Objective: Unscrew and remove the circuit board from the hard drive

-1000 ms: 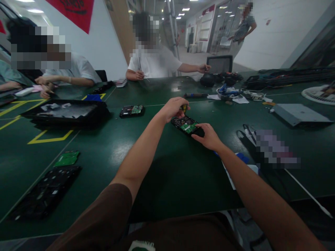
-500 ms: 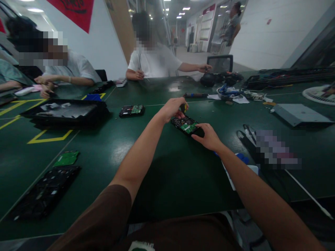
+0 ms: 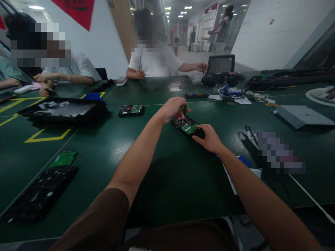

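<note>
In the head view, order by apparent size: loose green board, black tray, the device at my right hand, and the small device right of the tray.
1. Black tray
2. Device at your right hand, partly covered
3. Unsure: small device and loose green board look alike

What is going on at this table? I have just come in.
The person's left hand holds a yellow-and-black tool over a black device, while the right hand holds the device's near end. A green board sits in this device. A similar device lies further left; nearer, a loose green board lies beside a black part.
</note>
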### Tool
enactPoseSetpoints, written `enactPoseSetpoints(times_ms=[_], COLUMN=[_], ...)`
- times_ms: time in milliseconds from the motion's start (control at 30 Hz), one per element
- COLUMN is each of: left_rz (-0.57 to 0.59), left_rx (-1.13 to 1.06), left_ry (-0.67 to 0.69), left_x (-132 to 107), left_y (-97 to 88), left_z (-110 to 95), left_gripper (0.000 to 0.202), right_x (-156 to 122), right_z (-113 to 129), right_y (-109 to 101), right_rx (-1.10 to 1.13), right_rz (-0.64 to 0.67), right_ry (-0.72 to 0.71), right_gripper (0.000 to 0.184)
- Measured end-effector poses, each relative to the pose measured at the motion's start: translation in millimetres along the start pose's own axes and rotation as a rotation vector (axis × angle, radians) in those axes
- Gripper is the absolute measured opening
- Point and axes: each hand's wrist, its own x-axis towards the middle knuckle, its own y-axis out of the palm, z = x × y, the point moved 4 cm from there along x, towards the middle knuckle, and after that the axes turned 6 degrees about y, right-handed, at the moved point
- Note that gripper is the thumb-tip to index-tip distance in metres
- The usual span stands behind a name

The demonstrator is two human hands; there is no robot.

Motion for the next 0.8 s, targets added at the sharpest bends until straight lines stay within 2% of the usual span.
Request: enactPoseSetpoints(times_ms=[200,400,600,800], left_rz=[-0.015,-0.011,0.030,0.026], left_rx=[-0.014,-0.086,-0.119,-0.175], left_ry=[0.035,-0.067,-0.049,-0.027], left_x=[2.5,5.8,7.4,9.8], left_y=[-3.2,-8.2,-5.3,-1.5], left_z=[1.6,9.5,12.5,17.0], left_gripper=[0.019,0.027,0.026,0.026], right_x=[0.4,-0.2,-0.6,-6.1], right_z=[-1.1,-3.1,2.6,7.3], right_y=[1.1,5.0,0.9,-6.7], right_rx=[-0.008,-0.144,-0.264,-0.324], right_rz=[-0.003,0.006,-0.010,-0.019], right_ry=[-0.033,-0.074,-0.115,-0.083], right_gripper=[0.059,0.059,0.055,0.051])
